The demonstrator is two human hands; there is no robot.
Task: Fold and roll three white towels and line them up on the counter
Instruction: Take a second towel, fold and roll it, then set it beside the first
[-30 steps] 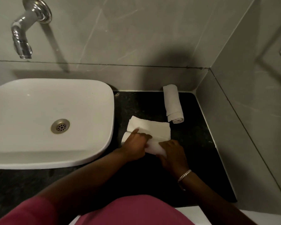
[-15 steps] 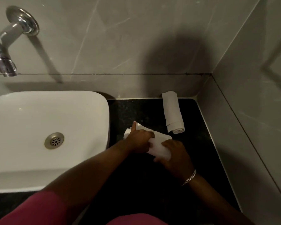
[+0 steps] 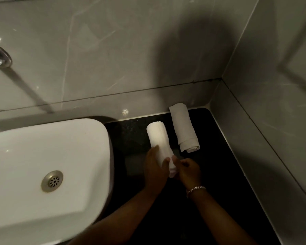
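Towel cloth like this is soft and light, so the second roll [image 3: 158, 140] will spring loose, I judge, unless I take it around its near end, where the layers finish. It lies on the dark speckled worktop [image 3: 219, 156], just right of the glossy white basin [image 3: 48, 147]. My left hand [image 3: 155, 167] curls over its near part; my right hand [image 3: 189, 169] pinches that end. Beyond it, further from the basin, the finished roll [image 3: 184, 127] lies nearly parallel, apart.
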